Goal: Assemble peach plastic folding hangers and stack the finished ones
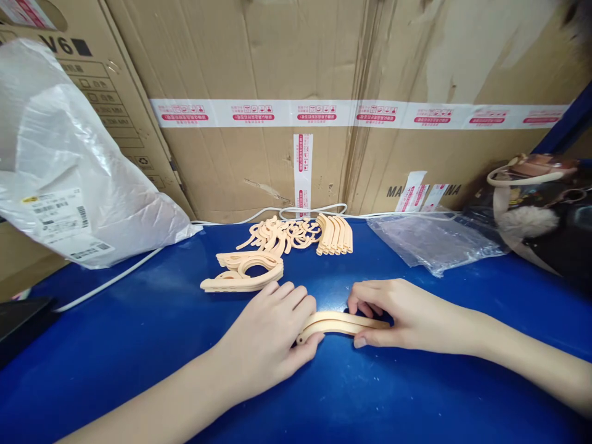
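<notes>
Between my two hands lies a pair of beige curved plastic hanger arms, one along the other, just above or on the blue table. My left hand is closed around their left end, where a small round hole shows. At the right end, my right hand grips them with the thumb in front and curled fingers behind. Just beyond my left hand sits a stack of folded beige hangers. Farther back are a loose heap of beige hanger hooks and a neat row of curved hanger arms.
Large cardboard boxes stand along the back of the blue table. A white plastic parcel leans at the left, near a dark flat object. A clear plastic bag, a white cable and a dark handbag lie around.
</notes>
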### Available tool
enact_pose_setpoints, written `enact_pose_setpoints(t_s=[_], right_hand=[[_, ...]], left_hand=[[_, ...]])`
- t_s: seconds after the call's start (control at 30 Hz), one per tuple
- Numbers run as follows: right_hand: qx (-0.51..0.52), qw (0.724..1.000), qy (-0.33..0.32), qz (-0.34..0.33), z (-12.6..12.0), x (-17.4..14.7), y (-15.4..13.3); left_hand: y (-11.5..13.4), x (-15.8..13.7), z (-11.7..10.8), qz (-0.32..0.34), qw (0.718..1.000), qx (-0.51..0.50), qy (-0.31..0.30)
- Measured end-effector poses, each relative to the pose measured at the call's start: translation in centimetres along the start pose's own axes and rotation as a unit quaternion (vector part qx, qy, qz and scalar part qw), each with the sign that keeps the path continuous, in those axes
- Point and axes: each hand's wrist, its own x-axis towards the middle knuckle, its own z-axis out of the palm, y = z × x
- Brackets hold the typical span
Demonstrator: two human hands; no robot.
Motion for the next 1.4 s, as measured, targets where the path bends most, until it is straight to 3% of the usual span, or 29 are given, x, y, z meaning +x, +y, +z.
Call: enact_pose_setpoints(t_s=[0.3, 0.4, 0.57, 0.73, 1.03, 1.23, 1.4], right_hand=[[0.009, 1.0, 0.016, -0.015, 0.2, 0.0, -0.1], [-0.003, 0.998, 0.06, -0.019, -0.3, 0.6, 0.0], [-0.133, 0.98, 0.148, -0.015, -2.7, 3.6, 0.9], [-0.246, 0.952, 0.18, 0.03, -4.7, 8.5, 2.0], [-0.281, 0.949, 0.115, 0.084, -4.6, 14.8, 3.8], [-0.257, 0.96, 0.086, 0.073, -4.8, 15.9, 3.7], [-0.231, 0.965, 0.112, 0.044, -5.2, 16.1, 2.9]], left_hand=[[-0.2, -0.2, 0.3, 0.009, 1.0, 0.018, 0.023], [-0.2, -0.3, 0.3, 0.007, 0.999, 0.019, 0.03], [-0.2, -0.4, 0.4, 0.008, 0.999, 0.016, 0.035], [-0.1, -0.4, 0.3, 0.0, 0.999, 0.013, 0.03], [-0.3, -0.4, 0.3, -0.012, 0.999, 0.003, 0.037], [-0.3, -0.6, 0.2, -0.009, 0.999, 0.004, 0.036], [-0.2, -0.6, 0.1, -0.011, 1.0, 0.007, 0.027]])
